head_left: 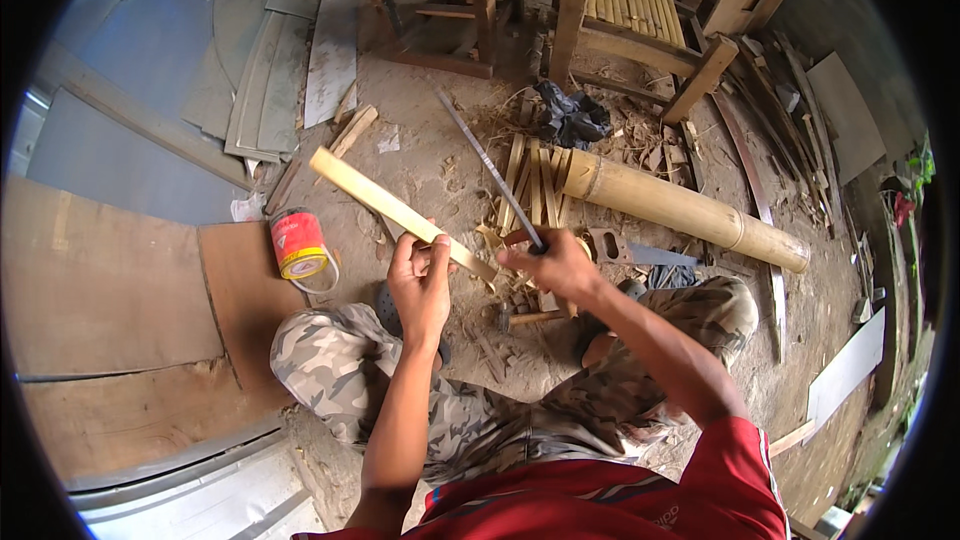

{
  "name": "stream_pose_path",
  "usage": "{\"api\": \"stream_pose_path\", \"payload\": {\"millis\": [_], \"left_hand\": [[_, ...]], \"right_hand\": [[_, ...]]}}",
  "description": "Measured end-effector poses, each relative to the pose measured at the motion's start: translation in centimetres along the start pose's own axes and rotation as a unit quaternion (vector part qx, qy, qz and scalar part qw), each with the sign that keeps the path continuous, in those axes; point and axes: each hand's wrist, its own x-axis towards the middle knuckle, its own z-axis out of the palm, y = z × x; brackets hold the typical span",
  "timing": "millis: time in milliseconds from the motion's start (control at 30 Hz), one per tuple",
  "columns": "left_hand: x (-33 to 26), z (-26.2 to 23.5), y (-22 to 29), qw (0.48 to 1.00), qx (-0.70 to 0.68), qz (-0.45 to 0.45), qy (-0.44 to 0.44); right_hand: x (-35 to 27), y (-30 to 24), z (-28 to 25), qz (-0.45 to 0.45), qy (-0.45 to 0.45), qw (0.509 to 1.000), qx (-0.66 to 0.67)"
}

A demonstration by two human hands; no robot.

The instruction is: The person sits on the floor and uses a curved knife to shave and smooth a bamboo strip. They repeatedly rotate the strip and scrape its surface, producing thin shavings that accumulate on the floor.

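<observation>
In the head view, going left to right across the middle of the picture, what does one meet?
Red and yellow can → left hand holding the bamboo slat → right hand gripping the long knife → thick bamboo pole.

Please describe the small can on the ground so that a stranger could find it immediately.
Start from the person's left hand, which holds a pale bamboo slat. Below the slat's far end, beside the left knee, a small can stands tilted on the dirt. It alone is red, with a yellow band, among brown wood.
</observation>
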Motion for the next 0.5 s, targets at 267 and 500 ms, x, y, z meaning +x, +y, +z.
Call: {"api": "stream_pose_path", "payload": {"millis": [267, 500], "left_hand": [[-0.9, -2.3, -0.2, 1.000, -0.002, 0.010, 0.018], [0.9, -6.3, 3.3, 0.950, -0.289, 0.085, 0.088]], "right_hand": [[0.5, 4.3, 6.2, 0.042, -0.046, 0.978, 0.200], [0.4, 6.7, 4.8, 0.149, -0.228, 0.905, 0.328]]}}
